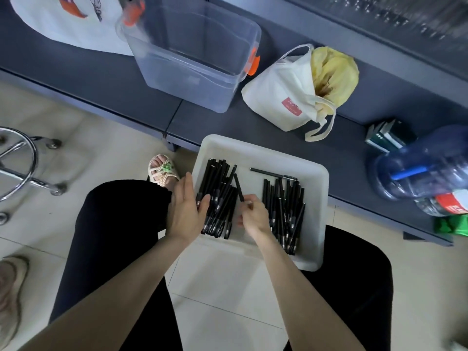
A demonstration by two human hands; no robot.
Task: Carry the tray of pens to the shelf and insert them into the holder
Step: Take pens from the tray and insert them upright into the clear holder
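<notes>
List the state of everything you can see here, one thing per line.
Tray: holds two piles of pens.
Left hand: fingers straight, resting against the left pile.
Right hand: pinching a single pen.
Clear bin: lid off, looks empty.
Cloth bag: open, yellow bag inside.
Water jug: lying on its side.

Pale tiled floor [222, 300], long dark grey bench [76, 62] along the far side, chrome stool base [22, 168] at left.
</notes>
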